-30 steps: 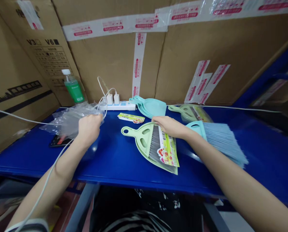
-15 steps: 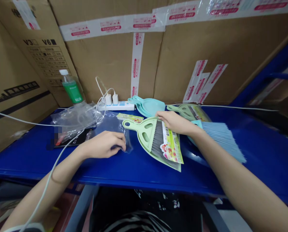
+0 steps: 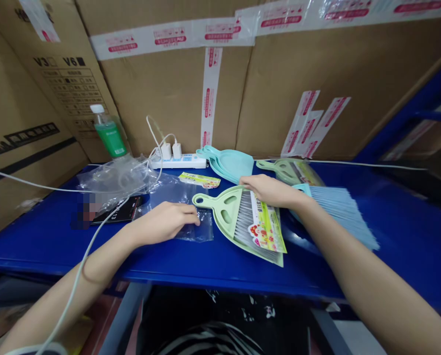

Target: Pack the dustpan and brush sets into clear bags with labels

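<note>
My right hand [image 3: 266, 190] is closed on the far edge of a light green dustpan [image 3: 225, 224], fingers out of sight behind it. A grey-bristled hand brush [image 3: 244, 217] is nested in this pan. A yellow and white label card [image 3: 266, 222] lies over the bristles. To the left, my left hand [image 3: 174, 219] has its fingers curled on a clear plastic bag [image 3: 201, 234], which lies flat on the blue table [image 3: 161, 266]. Beside my right forearm rests a blue hand brush [image 3: 342, 212], partly covered by the arm.
Blue dustpans [image 3: 235, 162], a wrapped green dustpan set [image 3: 290, 170] and a loose label card [image 3: 200, 180] lie farther back. A power strip [image 3: 186, 161], crumpled plastic [image 3: 113, 175], a phone [image 3: 120, 209] and a bottle [image 3: 111, 135] are at left. A white cable [image 3: 78, 276] crosses my left arm.
The green dustpan with its brush has shifted slightly right and toward me, tilting a little. My left hand has moved slightly right, and more of the plastic bag shows beside it.
</note>
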Action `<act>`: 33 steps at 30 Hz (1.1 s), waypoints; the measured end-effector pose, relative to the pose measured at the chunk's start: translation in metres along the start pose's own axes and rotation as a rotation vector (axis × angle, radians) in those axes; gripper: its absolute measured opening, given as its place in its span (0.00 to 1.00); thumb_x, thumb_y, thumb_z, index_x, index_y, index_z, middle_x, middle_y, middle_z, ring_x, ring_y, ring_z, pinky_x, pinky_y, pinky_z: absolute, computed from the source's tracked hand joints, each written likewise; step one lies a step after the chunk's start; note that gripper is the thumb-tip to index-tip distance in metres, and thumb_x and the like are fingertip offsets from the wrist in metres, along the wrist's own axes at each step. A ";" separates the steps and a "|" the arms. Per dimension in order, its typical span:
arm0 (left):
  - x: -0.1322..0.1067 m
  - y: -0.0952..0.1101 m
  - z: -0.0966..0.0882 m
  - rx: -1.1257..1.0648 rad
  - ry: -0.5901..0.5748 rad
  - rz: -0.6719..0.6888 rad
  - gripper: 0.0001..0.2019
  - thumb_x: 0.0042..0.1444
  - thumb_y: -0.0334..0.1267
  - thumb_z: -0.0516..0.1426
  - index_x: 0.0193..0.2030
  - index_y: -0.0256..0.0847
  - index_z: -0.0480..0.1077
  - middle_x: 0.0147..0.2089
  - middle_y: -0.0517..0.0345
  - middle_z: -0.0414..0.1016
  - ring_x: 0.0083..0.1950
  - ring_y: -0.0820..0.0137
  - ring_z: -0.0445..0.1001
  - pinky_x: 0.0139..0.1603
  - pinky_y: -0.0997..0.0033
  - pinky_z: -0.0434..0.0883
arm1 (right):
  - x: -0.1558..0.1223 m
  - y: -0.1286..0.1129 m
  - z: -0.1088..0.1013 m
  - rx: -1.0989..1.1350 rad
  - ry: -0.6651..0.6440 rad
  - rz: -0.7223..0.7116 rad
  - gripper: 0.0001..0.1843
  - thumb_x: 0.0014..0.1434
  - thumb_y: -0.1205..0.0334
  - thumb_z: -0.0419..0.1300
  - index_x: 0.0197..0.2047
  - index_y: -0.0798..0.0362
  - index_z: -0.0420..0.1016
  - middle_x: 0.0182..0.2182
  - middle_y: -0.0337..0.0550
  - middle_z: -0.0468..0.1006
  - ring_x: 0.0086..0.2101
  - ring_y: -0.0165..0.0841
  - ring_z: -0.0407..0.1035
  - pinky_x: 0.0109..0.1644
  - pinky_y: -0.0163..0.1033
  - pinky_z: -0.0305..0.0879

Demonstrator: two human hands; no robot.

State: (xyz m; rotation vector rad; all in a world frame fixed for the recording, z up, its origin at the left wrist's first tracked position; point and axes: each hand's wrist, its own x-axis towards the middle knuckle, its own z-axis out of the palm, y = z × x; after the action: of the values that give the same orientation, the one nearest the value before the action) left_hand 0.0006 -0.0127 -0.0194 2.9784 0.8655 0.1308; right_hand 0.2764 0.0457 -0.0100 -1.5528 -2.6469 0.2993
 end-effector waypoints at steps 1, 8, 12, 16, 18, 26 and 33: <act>0.000 0.000 0.000 0.044 -0.006 -0.009 0.17 0.57 0.22 0.47 0.45 0.41 0.71 0.44 0.56 0.76 0.42 0.69 0.75 0.40 0.73 0.68 | 0.000 0.000 0.001 -0.004 -0.012 0.004 0.11 0.62 0.71 0.44 0.31 0.51 0.61 0.34 0.47 0.75 0.35 0.37 0.68 0.34 0.36 0.56; 0.000 0.001 0.001 0.111 -0.040 -0.014 0.13 0.56 0.23 0.47 0.40 0.41 0.69 0.41 0.57 0.74 0.36 0.70 0.73 0.36 0.72 0.67 | 0.000 0.002 0.001 -0.034 -0.035 0.005 0.11 0.63 0.70 0.44 0.31 0.51 0.61 0.33 0.47 0.75 0.34 0.36 0.68 0.34 0.36 0.57; 0.000 0.000 0.002 0.171 0.013 -0.003 0.12 0.58 0.24 0.46 0.38 0.40 0.69 0.39 0.57 0.72 0.32 0.71 0.71 0.32 0.73 0.65 | -0.001 0.003 -0.001 -0.026 -0.036 -0.012 0.11 0.62 0.70 0.45 0.31 0.51 0.61 0.32 0.46 0.75 0.34 0.36 0.68 0.34 0.37 0.58; 0.000 0.000 0.004 0.150 0.087 0.052 0.13 0.60 0.25 0.44 0.36 0.40 0.68 0.38 0.57 0.72 0.32 0.72 0.70 0.31 0.74 0.63 | -0.002 0.003 -0.002 0.008 -0.014 -0.069 0.11 0.62 0.70 0.45 0.30 0.50 0.62 0.30 0.45 0.74 0.32 0.36 0.68 0.35 0.38 0.59; 0.000 0.001 0.005 0.100 0.103 0.087 0.14 0.61 0.25 0.43 0.36 0.40 0.67 0.39 0.57 0.73 0.34 0.72 0.71 0.34 0.74 0.64 | -0.003 0.004 -0.002 0.025 0.003 -0.093 0.11 0.61 0.69 0.45 0.29 0.50 0.62 0.29 0.45 0.74 0.31 0.36 0.68 0.35 0.39 0.60; 0.004 0.007 0.005 0.013 0.072 0.130 0.14 0.61 0.25 0.42 0.35 0.40 0.67 0.35 0.56 0.73 0.35 0.70 0.69 0.36 0.73 0.64 | -0.006 0.001 -0.001 0.015 -0.043 -0.104 0.11 0.61 0.68 0.45 0.28 0.49 0.62 0.29 0.45 0.75 0.31 0.36 0.68 0.32 0.38 0.59; 0.005 0.008 0.007 -0.070 0.103 0.146 0.13 0.62 0.25 0.43 0.36 0.39 0.68 0.37 0.55 0.72 0.39 0.69 0.69 0.41 0.71 0.67 | -0.005 -0.013 0.003 0.011 -0.064 -0.046 0.09 0.60 0.71 0.46 0.33 0.51 0.63 0.33 0.47 0.76 0.33 0.37 0.69 0.31 0.37 0.55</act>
State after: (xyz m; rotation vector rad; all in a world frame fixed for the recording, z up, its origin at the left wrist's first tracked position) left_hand 0.0099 -0.0171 -0.0255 2.9897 0.6364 0.3152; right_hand 0.2674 0.0353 -0.0098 -1.5012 -2.7204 0.3661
